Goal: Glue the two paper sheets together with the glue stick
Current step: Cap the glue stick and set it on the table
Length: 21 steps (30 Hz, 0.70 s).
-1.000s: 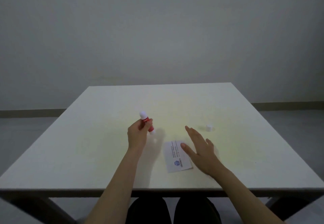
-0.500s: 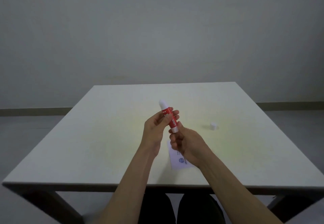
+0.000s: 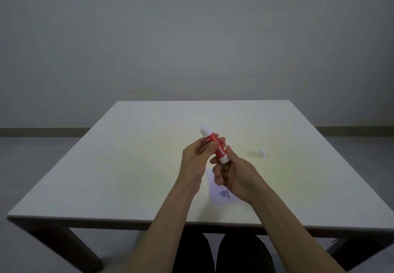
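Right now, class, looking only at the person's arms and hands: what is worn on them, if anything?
Nothing is worn. The left hand and right hand are bare, with no gloves, and no rings or watch that can be made out. Both forearms are uncovered right to the bottom edge of the picture, with no sleeve in sight. No markings show.

Smooth, glossy red-and-white plastic glue stick [image 3: 215,145]; matt white paper sheet [image 3: 221,196]; smooth, matt pale table top [image 3: 128,166].

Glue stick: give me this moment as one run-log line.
glue stick: held above table, tilted | left hand: on body | right hand: at base | cap: on table | paper: flat
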### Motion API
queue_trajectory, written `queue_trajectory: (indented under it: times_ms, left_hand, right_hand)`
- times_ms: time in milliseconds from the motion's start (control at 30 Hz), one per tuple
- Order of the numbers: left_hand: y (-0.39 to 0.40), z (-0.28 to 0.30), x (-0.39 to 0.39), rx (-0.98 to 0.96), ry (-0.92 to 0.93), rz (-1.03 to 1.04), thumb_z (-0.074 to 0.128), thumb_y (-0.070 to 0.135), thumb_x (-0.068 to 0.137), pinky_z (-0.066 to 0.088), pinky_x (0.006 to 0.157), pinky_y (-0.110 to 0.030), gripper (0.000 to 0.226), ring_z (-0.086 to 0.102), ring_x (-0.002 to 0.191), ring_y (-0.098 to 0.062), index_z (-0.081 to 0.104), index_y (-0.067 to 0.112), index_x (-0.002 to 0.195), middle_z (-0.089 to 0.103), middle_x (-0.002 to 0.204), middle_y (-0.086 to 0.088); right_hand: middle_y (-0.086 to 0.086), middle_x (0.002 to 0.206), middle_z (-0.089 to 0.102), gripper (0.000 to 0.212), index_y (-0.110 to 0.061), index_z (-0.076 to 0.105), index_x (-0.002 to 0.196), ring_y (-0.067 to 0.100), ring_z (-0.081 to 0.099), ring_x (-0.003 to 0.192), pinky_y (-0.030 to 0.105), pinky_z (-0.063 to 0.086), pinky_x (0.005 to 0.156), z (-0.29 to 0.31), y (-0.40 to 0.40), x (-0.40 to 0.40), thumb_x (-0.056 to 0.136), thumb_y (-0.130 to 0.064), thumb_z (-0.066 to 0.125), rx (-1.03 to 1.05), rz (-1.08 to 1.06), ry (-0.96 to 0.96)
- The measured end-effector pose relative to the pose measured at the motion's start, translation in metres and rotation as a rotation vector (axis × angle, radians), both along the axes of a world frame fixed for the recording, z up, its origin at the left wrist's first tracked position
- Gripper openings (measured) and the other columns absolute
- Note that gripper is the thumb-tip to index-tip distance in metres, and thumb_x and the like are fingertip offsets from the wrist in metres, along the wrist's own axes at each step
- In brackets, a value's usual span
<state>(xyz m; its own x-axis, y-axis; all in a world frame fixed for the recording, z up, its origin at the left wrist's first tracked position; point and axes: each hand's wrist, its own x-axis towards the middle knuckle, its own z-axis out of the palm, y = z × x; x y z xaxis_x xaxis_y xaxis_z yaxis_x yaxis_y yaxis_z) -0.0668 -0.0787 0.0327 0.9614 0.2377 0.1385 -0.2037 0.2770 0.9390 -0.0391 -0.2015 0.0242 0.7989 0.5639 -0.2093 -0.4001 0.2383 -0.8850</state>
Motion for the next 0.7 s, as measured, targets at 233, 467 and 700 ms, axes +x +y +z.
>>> queue_trajectory:
  times_ms: [233, 467, 700]
  left_hand:
    - [-0.01, 0.003, -0.002, -0.047, 0.005, 0.029, 0.061, 0.021, 0.084, 0.047, 0.096, -0.028, 0.015, 0.07, 0.095, -0.012, 0.07, 0.021, 0.097, 0.077, 0.093, 0.005]
    - [-0.008, 0.002, -0.003, -0.043, 0.01, 0.059, 0.063, 0.013, 0.085, 0.048, 0.091, -0.025, 0.014, 0.07, 0.094, -0.011, 0.072, 0.021, 0.093, 0.077, 0.094, 0.003]
    - [-0.006, 0.002, -0.004, -0.063, 0.019, 0.094, 0.064, 0.012, 0.084, 0.048, 0.09, -0.024, 0.013, 0.071, 0.091, -0.01, 0.072, 0.02, 0.092, 0.077, 0.092, 0.002]
  right_hand:
    - [0.003, 0.068, 0.063, 0.014, -0.005, 0.062, 0.082, 0.015, 0.054, 0.06, 0.023, 0.044, 0.057, -0.023, 0.008, -0.007, 0.079, -0.014, 0.072, -0.594, -0.832, -1.334]
    - [0.003, 0.056, 0.065, 0.053, -0.007, 0.062, 0.096, 0.015, 0.052, 0.041, 0.022, 0.043, 0.044, -0.002, 0.003, -0.006, 0.092, -0.053, 0.038, -0.144, -0.251, -0.145]
    - [-0.002, 0.062, 0.063, 0.013, -0.012, 0.062, 0.082, 0.01, 0.055, 0.053, 0.017, 0.046, 0.058, -0.011, 0.001, -0.006, 0.092, -0.019, 0.056, -0.264, -0.422, -0.755]
